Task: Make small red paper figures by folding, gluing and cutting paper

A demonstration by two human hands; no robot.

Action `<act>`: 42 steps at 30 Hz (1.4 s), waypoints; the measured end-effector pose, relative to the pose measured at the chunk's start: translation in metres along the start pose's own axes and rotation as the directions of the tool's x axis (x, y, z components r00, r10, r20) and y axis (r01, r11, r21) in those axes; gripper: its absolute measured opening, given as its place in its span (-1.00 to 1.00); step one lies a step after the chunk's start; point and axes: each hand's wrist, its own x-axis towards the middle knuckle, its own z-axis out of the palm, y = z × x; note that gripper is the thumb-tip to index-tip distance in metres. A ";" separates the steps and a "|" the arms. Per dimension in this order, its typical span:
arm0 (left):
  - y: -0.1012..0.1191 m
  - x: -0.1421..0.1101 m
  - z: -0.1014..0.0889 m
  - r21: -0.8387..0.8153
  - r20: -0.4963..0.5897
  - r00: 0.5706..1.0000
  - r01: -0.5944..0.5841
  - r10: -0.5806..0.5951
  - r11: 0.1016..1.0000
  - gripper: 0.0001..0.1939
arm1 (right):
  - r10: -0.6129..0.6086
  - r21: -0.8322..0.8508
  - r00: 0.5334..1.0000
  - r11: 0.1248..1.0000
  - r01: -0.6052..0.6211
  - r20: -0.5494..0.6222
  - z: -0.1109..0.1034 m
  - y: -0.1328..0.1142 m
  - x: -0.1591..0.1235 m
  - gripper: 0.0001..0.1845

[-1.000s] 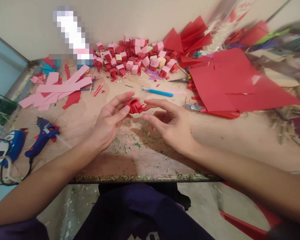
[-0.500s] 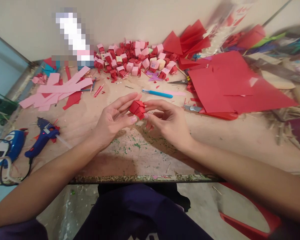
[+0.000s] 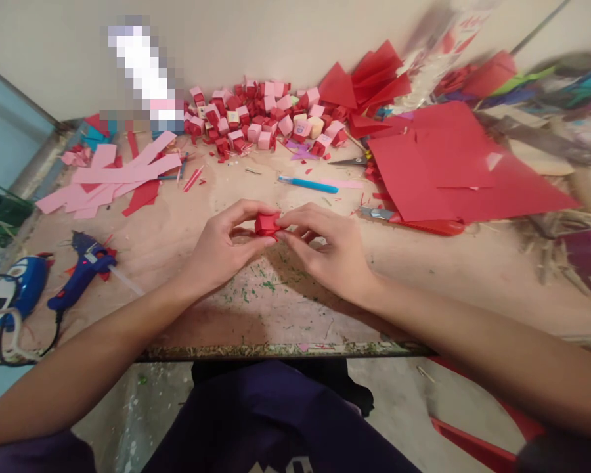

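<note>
A small folded red paper piece point(image 3: 266, 224) is held above the middle of the wooden table. My left hand point(image 3: 229, 238) grips its left side between thumb and fingers. From the right, the fingertips and thumb of my right hand point(image 3: 328, 242) pinch its other side. Fingers cover part of it, so its full shape does not show. Beyond my hands lies a blue pen point(image 3: 308, 184) beside a thin pink paper strip point(image 3: 343, 184). Green specks point(image 3: 266, 286) are scattered on the tabletop below.
Small red and pink paper cubes point(image 3: 263, 136) are heaped against the wall. Pink paper strips point(image 3: 113, 175) and a blue glue gun point(image 3: 81, 269) lie left. Red paper sheets point(image 3: 438, 171), a red-handled cutter point(image 3: 423, 225) and scissors point(image 3: 349, 161) are on the right.
The red paper piece has been turned and lowered slightly toward me, now showing a flatter side. My left fingers have curled closer around it; my right hand stays pinched on it.
</note>
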 end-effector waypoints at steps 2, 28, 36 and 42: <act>-0.002 0.000 0.000 -0.002 0.001 1.000 -0.003 0.003 1.000 -0.68 | -0.027 -0.015 1.000 1.000 0.027 0.014 0.000 0.001 0.000 -0.84; -0.005 0.001 -0.004 0.302 0.263 0.963 -0.026 -0.057 0.953 -0.26 | 0.183 -0.577 0.982 0.808 -0.123 0.047 -0.023 0.067 0.035 -0.66; -0.011 -0.006 0.012 0.628 0.335 0.935 -0.314 0.116 0.712 -0.25 | 0.179 -0.565 0.982 0.818 -0.112 0.064 -0.018 0.071 0.034 -0.66; -0.013 -0.007 0.009 0.608 0.340 0.927 -0.347 0.161 0.715 -0.49 | 0.181 -0.549 0.981 0.828 -0.114 0.070 -0.018 0.072 0.034 -0.66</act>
